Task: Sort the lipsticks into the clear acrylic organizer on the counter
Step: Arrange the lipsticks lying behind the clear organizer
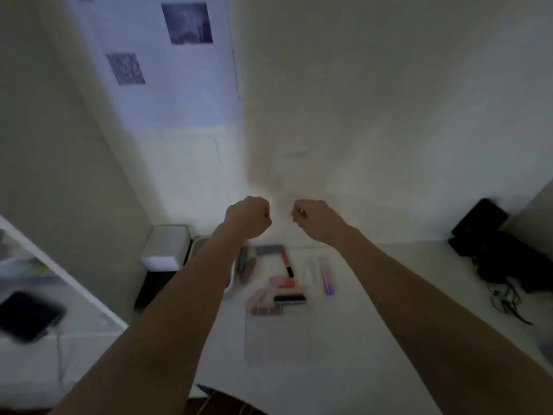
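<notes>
**Both fists raised above the lipsticks**

While both arms reach forward over the counter (374, 339), the left hand (248, 217) is curled into a fist with nothing in it, and the right hand (314, 218) is curled the same way; something small and pale glints at its fingers, too blurred to tell whether it is held. Neither hand touches anything on the counter.

Below and between the forearms lie the lipsticks (276, 281), scattered loosely: a red-and-black tube (288, 263), a pink one (282, 281), a black one (289, 298), and a purple tube (327, 280) off to the right. The clear organizer is too faint in the blur to pick out with certainty; pale straight lines show around the scattered tubes.

To the left stands a white box (167, 245). At the far right sits a black device (478, 218) with tangled black cables (505, 283). Two dark printed squares (187, 22) hang on the wall; no writing on them or on any tube can be read.
</notes>
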Demonstrator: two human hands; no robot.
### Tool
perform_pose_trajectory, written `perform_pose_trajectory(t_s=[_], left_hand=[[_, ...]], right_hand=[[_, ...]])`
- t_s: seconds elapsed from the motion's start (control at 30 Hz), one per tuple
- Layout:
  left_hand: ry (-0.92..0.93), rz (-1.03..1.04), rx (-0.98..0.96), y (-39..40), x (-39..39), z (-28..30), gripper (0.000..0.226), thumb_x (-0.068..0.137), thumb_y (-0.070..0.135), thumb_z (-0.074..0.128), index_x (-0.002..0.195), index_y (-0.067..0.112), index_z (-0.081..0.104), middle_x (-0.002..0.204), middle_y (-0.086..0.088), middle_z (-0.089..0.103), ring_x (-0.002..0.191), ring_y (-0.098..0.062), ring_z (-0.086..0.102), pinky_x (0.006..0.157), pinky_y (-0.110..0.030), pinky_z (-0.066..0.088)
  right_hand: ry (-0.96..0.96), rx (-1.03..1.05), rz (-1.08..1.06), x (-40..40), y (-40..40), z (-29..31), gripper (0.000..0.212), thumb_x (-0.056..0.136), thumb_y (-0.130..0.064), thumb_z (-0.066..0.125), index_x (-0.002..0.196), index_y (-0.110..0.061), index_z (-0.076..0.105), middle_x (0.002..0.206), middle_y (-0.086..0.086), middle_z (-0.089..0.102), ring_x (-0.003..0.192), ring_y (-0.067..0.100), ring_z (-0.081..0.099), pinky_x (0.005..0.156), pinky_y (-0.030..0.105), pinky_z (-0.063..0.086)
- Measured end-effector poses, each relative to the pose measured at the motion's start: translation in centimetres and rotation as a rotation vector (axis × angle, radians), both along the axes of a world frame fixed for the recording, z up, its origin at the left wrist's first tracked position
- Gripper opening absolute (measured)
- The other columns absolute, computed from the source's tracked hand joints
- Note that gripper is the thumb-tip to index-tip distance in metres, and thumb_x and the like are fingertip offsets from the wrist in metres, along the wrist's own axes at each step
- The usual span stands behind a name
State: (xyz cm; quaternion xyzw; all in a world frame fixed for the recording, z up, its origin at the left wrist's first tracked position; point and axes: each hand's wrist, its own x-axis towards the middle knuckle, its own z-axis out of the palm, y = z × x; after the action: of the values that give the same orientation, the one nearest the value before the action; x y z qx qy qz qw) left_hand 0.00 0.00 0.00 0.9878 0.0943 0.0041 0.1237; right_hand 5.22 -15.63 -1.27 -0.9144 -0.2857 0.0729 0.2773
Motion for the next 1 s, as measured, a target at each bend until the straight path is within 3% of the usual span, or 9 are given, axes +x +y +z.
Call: perform_pose_trajectory(t_s=[0.17,0.23,0.3,0.43,0.53,0.63,0.77,0.87,1.0], left_hand=[[0.100,-0.011,0.005,-0.8,-1.0,-8.2,0.019,0.089,0.021,0.043,0.086,0.011,0.059,0.087,-0.006,0.063,0.074,-0.024,0.057,0.064,-0.030,0.044],[0.034,-0.025,-0.025,-1.4,-1.3,-11.2,0.015,0.090,0.017,0.041,0.082,0.016,0.054,0.084,-0.003,0.063,0.069,-0.020,0.054,0.061,-0.029,0.042],[-0.052,-0.053,-0.089,-1.6,-1.6,-13.8,0.015,0.090,0.016,0.045,0.079,0.016,0.055,0.081,0.001,0.064,0.068,-0.018,0.058,0.061,-0.029,0.048],[-0.185,-0.071,-0.127,-1.0,-1.9,-17.7,0.017,0.088,0.021,0.051,0.083,0.012,0.063,0.082,0.000,0.069,0.068,-0.016,0.062,0.068,-0.037,0.056],[-0.342,-0.107,-0.227,-0.9,-2.2,-18.1,0.010,0.089,0.022,0.056,0.081,0.019,0.061,0.078,0.008,0.065,0.061,-0.008,0.057,0.065,-0.027,0.051],[-0.443,-0.157,-0.216,-1.1,-2.6,-17.5,0.013,0.088,0.027,0.059,0.076,0.025,0.055,0.073,0.009,0.063,0.059,-0.011,0.061,0.061,-0.025,0.049],[-0.610,-0.038,-0.602,0.0,-4.7,-17.8,0.010,0.085,0.019,0.062,0.076,0.015,0.062,0.066,-0.001,0.065,0.044,-0.005,0.059,0.044,-0.019,0.045],[-0.668,-0.025,-0.932,0.5,-7.3,-18.7,0.009,0.086,0.008,0.058,0.078,0.010,0.062,0.064,-0.004,0.065,0.048,-0.007,0.061,0.048,-0.023,0.049],[-0.727,-0.070,-1.021,1.1,-9.6,-21.1,0.010,0.088,0.003,0.056,0.088,0.009,0.064,0.074,-0.001,0.067,0.062,0.001,0.063,0.058,-0.014,0.049]], right_hand=[[0.180,-0.045,0.023,-2.1,0.0,-9.0,0.019,0.096,-0.022,0.043,0.088,-0.012,0.057,0.091,0.008,0.062,0.083,0.025,0.058,0.072,0.032,0.043],[0.216,-0.087,0.034,-2.8,0.4,-11.8,0.023,0.096,-0.030,0.042,0.089,-0.014,0.057,0.091,0.005,0.064,0.085,0.023,0.060,0.077,0.034,0.046],[0.221,-0.146,0.014,-3.6,0.4,-14.0,0.028,0.094,-0.038,0.041,0.086,-0.016,0.056,0.085,0.003,0.061,0.082,0.022,0.061,0.073,0.033,0.047],[0.153,-0.019,-0.076,-4.4,-0.4,-16.5,0.033,0.096,-0.033,0.042,0.090,-0.008,0.062,0.075,0.000,0.054,0.068,0.017,0.053,0.056,0.025,0.035],[-0.016,0.099,-0.130,-4.6,-0.2,-17.4,0.028,0.096,-0.029,0.044,0.083,-0.010,0.061,0.062,-0.005,0.050,0.055,0.007,0.047,0.049,0.020,0.029],[-0.096,0.199,-0.179,-4.3,0.3,-18.0,0.028,0.093,-0.034,0.049,0.075,-0.016,0.061,0.062,-0.005,0.053,0.055,0.007,0.049,0.049,0.022,0.034],[-0.129,0.302,-0.217,-4.1,0.4,-18.3,0.025,0.089,-0.029,0.055,0.074,-0.014,0.069,0.070,0.001,0.063,0.062,0.014,0.057,0.063,0.029,0.049],[-0.093,0.411,-0.301,-4.6,0.2,-18.2,0.028,0.088,-0.025,0.055,0.081,-0.005,0.073,0.071,0.009,0.066,0.069,0.023,0.063,0.069,0.038,0.053],[-0.062,0.435,-0.330,-5.5,0.0,-17.8,0.026,0.091,-0.022,0.053,0.074,-0.011,0.070,0.065,0.009,0.064,0.057,0.017,0.058,0.059,0.031,0.049]])
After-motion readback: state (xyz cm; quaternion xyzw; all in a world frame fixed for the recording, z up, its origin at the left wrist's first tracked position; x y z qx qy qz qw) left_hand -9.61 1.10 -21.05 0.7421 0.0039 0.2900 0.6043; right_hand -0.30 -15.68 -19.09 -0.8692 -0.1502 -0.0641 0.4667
